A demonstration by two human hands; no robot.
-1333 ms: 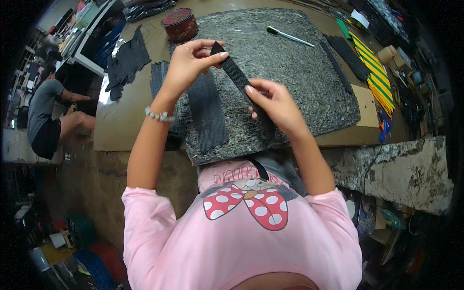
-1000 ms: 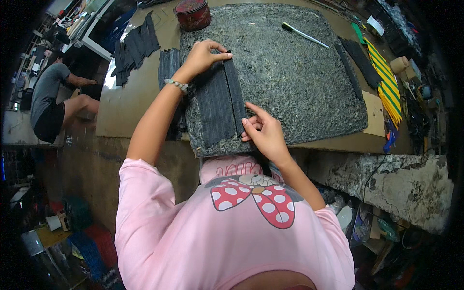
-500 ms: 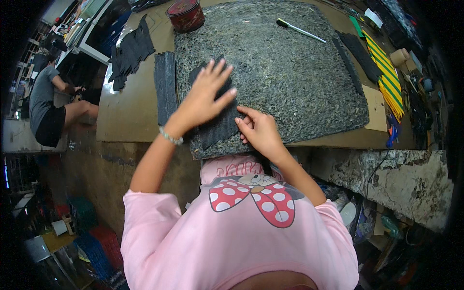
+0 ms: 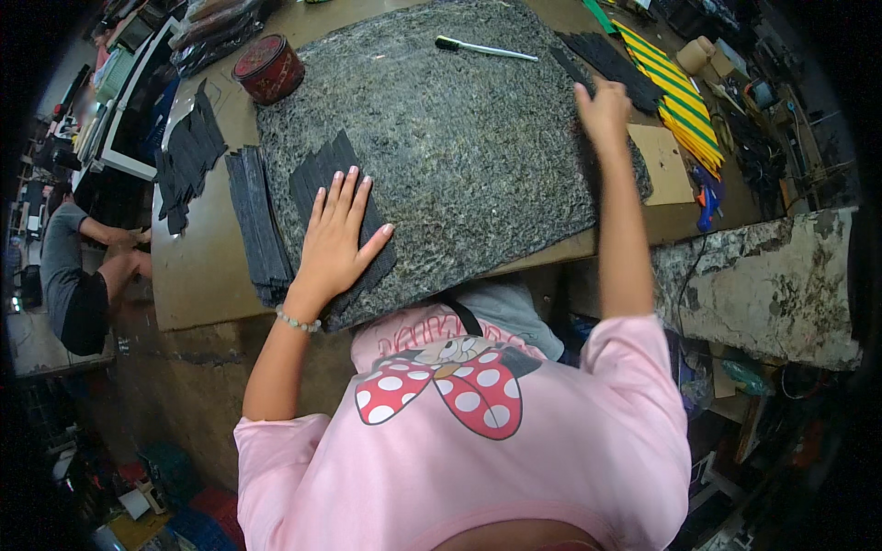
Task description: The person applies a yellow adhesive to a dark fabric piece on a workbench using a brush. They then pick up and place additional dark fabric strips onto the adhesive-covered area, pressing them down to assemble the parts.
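Observation:
My left hand [image 4: 342, 234] lies flat with its fingers spread on a panel of black strips [image 4: 322, 172] laid side by side. The panel rests on the near left part of a rough grey-green stone slab [image 4: 441, 147]. My right hand [image 4: 606, 115] is at the slab's right edge, its fingers bent over a thin black strip [image 4: 571, 66] there. The fingertips partly hide how they hold that strip. Just left of the slab, beside my left hand, lies a stack of long black strips [image 4: 253, 220].
A round dark red tin [image 4: 268, 70] stands at the slab's far left corner. A white marker-like pen [image 4: 487, 49] lies on the slab. More black strips [image 4: 191, 151], yellow-green striped material [image 4: 666, 87] and a blue tool [image 4: 707, 197] lie around. Another person [image 4: 73, 262] sits at far left.
My right hand has left the panel's near right edge and reached right to the slab's edge. My left hand stays flat on the panel. The view has shifted, moving the scene leftward.

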